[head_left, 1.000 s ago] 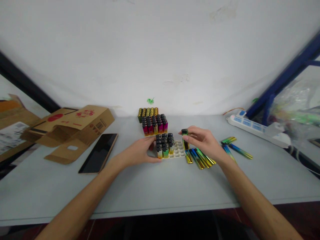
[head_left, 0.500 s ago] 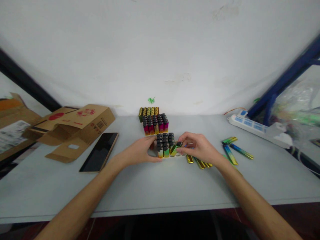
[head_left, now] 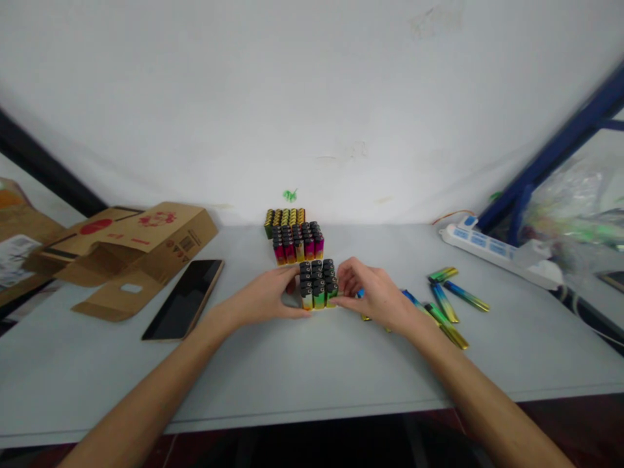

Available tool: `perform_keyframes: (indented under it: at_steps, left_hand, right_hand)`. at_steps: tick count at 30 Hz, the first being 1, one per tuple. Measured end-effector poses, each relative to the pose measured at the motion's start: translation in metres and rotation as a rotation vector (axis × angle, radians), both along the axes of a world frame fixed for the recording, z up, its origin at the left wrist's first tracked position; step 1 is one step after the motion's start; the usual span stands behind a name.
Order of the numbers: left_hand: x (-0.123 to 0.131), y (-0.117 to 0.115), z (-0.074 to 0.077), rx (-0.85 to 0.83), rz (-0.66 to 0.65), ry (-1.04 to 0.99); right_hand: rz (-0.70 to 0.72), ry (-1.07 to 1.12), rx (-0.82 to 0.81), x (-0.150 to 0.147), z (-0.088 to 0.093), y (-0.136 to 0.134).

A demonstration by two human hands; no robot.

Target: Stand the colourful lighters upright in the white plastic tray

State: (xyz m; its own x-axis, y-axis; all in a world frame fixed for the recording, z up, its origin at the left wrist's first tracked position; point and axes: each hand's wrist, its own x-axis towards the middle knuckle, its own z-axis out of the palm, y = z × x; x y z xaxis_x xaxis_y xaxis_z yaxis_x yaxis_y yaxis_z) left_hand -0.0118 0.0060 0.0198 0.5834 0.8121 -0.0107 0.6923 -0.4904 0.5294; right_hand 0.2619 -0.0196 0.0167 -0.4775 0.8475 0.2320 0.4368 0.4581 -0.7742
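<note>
Black-topped lighters [head_left: 318, 294] stand upright in a tight block, their bodies fading from green and white to yellow. My left hand [head_left: 266, 296] grips the block's left side, thumb at the front corner and fingers behind. At the right front corner, my right hand [head_left: 368, 292] has its thumb and curled fingers closed against a green-yellow lighter [head_left: 331, 294]; its fingers partly cover that side. Loose shiny lighters [head_left: 447, 326] in green, blue and gold lie to the right, some partly hidden beneath my right hand.
Behind stand a block of magenta lighters [head_left: 298, 247] and a gold-ended block [head_left: 285, 216] near the wall. An opened cardboard box [head_left: 166, 227] and a dark phone-like slab [head_left: 184, 299] lie left. A white power strip [head_left: 502, 253] lies right, beside clear plastic wrapping [head_left: 570, 195].
The lighter in my right hand has gone from tilted to upright at the block's right front. My right hand has moved slightly left, uncovering more loose lighters. My left hand keeps its grip.
</note>
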Motion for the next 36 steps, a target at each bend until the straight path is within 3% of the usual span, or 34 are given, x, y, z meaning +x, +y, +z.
perform_keyframes:
  at_steps: [5, 8, 11, 17, 21, 24, 28, 32, 36]
  left_hand:
    - [-0.001, 0.001, -0.001, 0.022, -0.004, 0.033]
    - [-0.002, 0.002, -0.002, 0.038, 0.001, 0.065]
    - [-0.002, 0.002, -0.002, 0.038, -0.004, 0.052]
    - [-0.003, 0.002, -0.004, 0.023, -0.001, 0.049]
    - [-0.005, 0.004, -0.007, 0.039, -0.003, 0.048]
    - [-0.005, 0.004, -0.007, 0.042, 0.001, 0.04]
    - [-0.004, 0.004, -0.007, 0.047, 0.02, 0.047]
    - [-0.004, 0.004, -0.005, 0.041, 0.005, 0.023]
    - [-0.004, 0.003, -0.005, 0.02, -0.005, -0.019]
  right_hand:
    - [-0.003, -0.053, 0.06, 0.019, 0.02, 0.005]
    - [-0.194, -0.12, 0.153, 0.047, 0.034, 0.012]
    - [-0.425, -0.195, 0.194, 0.087, 0.037, 0.013]
    - [-0.691, -0.386, 0.105, 0.178, -0.002, -0.014]
    - [-0.73, -0.551, 0.071, 0.21, -0.027, -0.032]
    - [-0.662, -0.549, 0.037, 0.211, -0.027, -0.037]
    - [-0.523, -0.403, -0.013, 0.192, -0.007, -0.036]
    - [-0.334, -0.08, -0.165, 0.15, 0.018, -0.02]
    - [-0.126, 0.163, -0.16, 0.093, 0.036, 0.015]
